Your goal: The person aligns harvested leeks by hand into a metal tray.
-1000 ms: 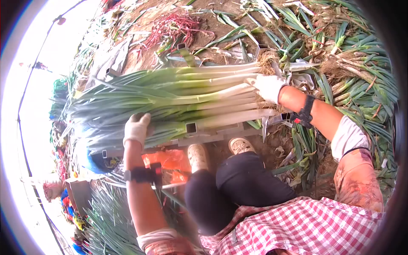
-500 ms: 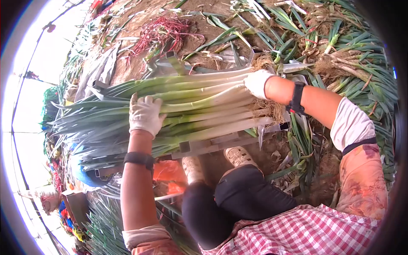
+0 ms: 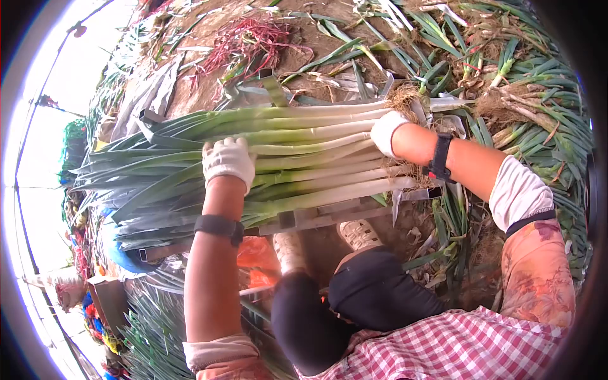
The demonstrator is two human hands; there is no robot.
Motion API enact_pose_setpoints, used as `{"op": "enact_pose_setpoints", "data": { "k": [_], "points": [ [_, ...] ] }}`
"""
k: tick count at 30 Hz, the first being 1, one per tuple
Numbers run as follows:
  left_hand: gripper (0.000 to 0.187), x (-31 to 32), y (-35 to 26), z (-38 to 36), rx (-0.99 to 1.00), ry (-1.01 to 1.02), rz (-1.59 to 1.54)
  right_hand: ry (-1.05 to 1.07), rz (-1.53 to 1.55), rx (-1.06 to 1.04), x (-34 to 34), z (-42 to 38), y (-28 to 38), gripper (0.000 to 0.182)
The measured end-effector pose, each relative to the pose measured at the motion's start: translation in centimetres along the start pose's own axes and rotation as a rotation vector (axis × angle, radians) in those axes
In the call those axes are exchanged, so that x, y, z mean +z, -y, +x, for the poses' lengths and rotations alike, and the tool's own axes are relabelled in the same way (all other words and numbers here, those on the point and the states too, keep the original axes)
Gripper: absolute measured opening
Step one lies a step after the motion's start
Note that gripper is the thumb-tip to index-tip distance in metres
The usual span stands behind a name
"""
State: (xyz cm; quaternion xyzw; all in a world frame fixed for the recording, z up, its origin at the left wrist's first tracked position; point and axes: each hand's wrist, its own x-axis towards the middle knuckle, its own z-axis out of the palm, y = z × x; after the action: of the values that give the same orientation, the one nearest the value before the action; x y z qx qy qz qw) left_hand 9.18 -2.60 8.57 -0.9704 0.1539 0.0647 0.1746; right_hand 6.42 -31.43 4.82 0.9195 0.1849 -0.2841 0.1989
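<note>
A broad row of long green onions (image 3: 316, 134) lies across a metal rack (image 3: 342, 209), green leaves to the left and white stems and roots to the right. My left hand (image 3: 229, 163), in a white glove, has its fingers curled over the stems where green turns pale. At the root end, my gloved right hand (image 3: 387, 133) is closed around a white stem. Its fingertips are mostly hidden from view. Stringy brown roots (image 3: 405, 101) stick out beside that hand.
Red ties (image 3: 250, 45) lie heaped on the soil beyond the rack. More green onions (image 3: 538, 95) are piled at the right, and others (image 3: 158, 329) at lower left. An orange plastic bag (image 3: 256, 253) sits near my shoes (image 3: 359, 234). Loose leaves litter the ground.
My left hand has slid right along the stems, and its fingers have gone from spread to curled. My right hand has shifted slightly right at the root end.
</note>
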Motion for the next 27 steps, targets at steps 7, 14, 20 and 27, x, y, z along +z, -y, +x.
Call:
{"op": "enact_pose_setpoints", "data": {
  "k": [7,14,20,27],
  "points": [
    [0.049,0.9,2.7,-2.0,0.228,-0.207,-0.127,0.001,-0.011,0.027,-0.4,1.3,-0.6,0.020],
    [0.052,-2.8,1.2,-1.2,0.021,0.144,0.062,0.026,0.004,0.051,0.2,2.7,-0.2,0.023],
    [0.059,-2.6,5.3,-3.0,-0.048,0.078,0.006,0.064,0.027,0.037,-0.9,2.0,-0.5,0.024],
    [0.065,2.5,6.3,-2.0,-0.369,-0.062,-0.010,0.048,0.041,0.034,0.0,3.0,-0.5,0.021]
  ]
}}
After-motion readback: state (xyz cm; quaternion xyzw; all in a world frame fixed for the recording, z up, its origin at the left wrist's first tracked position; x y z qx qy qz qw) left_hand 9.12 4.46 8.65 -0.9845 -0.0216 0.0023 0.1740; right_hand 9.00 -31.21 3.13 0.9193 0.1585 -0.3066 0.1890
